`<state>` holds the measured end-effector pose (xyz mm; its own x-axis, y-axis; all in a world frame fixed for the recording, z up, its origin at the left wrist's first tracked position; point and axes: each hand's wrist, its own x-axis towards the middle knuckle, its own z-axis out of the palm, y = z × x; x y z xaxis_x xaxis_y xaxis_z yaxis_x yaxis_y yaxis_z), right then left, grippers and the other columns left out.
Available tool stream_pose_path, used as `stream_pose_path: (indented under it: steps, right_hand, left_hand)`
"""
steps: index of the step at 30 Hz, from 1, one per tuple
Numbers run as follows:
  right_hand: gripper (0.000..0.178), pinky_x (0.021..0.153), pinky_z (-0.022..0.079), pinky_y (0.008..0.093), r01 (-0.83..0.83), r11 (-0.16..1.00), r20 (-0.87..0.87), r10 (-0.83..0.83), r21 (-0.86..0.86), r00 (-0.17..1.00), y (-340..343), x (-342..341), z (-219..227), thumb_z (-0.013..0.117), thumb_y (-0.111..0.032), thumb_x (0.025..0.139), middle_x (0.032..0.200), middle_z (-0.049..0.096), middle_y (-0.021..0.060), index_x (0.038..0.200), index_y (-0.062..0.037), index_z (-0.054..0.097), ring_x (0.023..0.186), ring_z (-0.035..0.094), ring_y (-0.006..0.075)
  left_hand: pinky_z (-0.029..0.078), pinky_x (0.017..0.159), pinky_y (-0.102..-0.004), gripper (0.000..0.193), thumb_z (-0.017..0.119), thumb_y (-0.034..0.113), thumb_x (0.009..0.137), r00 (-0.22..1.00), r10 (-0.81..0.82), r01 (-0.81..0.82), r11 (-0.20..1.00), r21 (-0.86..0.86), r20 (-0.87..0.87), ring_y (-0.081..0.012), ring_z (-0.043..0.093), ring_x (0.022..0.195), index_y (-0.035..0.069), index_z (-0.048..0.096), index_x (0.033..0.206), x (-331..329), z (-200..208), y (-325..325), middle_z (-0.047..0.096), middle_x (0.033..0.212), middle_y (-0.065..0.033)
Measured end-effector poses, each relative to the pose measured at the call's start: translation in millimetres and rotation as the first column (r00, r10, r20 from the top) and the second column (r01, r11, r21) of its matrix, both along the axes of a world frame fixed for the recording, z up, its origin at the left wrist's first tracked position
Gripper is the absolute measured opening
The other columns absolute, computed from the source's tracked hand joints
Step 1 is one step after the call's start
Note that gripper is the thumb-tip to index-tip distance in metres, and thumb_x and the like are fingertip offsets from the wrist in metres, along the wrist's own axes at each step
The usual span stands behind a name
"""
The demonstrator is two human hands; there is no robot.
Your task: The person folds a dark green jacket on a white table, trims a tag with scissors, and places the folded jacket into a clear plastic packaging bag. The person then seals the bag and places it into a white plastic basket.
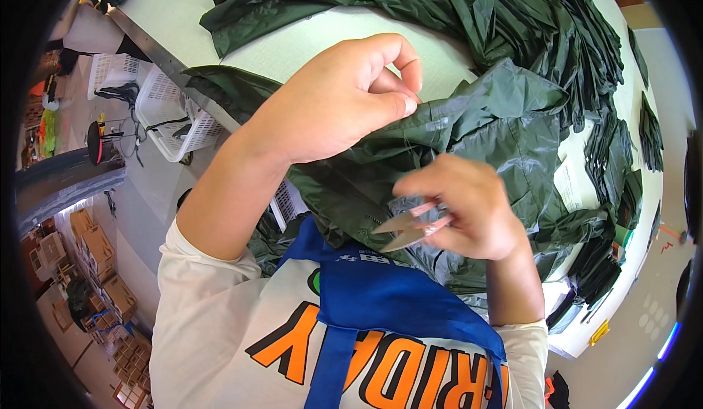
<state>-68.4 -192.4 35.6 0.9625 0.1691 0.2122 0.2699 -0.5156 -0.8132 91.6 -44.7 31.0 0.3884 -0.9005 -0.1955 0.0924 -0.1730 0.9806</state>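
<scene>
The grip of the left hand (348,98) is narrow, seeming to pinch the edge of the dark green cloth (512,134), which lies on the near part of the counter (299,46); the grip of the right hand (472,204) is closed around scissors (403,239), with blades apart. This cloth looks thin, light, soft and probably slippery, so a firm pinch at its edge, away from the blades, should be best. Large orange letters mark the cream shirt (209,306), small white characters the blue apron (410,299)
</scene>
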Motion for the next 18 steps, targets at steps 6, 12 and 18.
stream_pose_path:
  steps: [6, 12, 18]
  right_hand:
    - [0.042, 0.054, 0.042, 0.031, 0.338, 0.9, 0.32, -0.246, -0.276, 0.915, -31.4, -2.0, -0.4, 0.079, -0.021, 0.065, 0.079, 0.061, 0.0048, 0.102, -0.0072, 0.066, 0.061, 0.054, 0.0206]
    - [0.035, 0.056, 0.039, 0.0322, 0.379, 0.849, 0.39, -0.229, -0.368, 0.892, -31.7, 2.9, 0.8, 0.077, -0.011, 0.06, 0.076, 0.059, 0.0018, 0.094, -0.0112, 0.07, 0.063, 0.051, 0.0203]
    - [0.033, 0.056, 0.039, 0.0321, 0.342, 0.886, 0.353, -0.226, -0.312, 0.908, -30.1, 5.1, 0.5, 0.077, -0.009, 0.06, 0.076, 0.059, 0.001, 0.092, -0.011, 0.07, 0.063, 0.051, 0.0203]
  left_hand:
    - [0.032, 0.058, -0.0183, 0.014, 0.057, -0.001, 0.087, 0.997, -0.076, 0.078, 0.996, 0.052, -0.032, -0.0012, 0.043, 0.064, 0.006, 0.046, 0.091, -0.9, 8.2, -4.4, 0.052, 0.07, 0.0041]
    - [0.03, 0.055, -0.0184, 0.018, 0.057, -0.003, 0.085, 0.995, -0.104, 0.104, 0.994, 0.035, -0.005, -0.0013, 0.042, 0.063, 0.006, 0.042, 0.09, -0.4, 7.1, -9.5, 0.051, 0.07, 0.0036]
    - [0.029, 0.053, -0.0186, 0.02, 0.057, -0.004, 0.086, 0.993, -0.114, 0.113, 0.991, 0.067, 0.012, -0.0015, 0.04, 0.062, 0.006, 0.04, 0.09, -3.6, 8.7, -10.5, 0.051, 0.069, 0.0034]
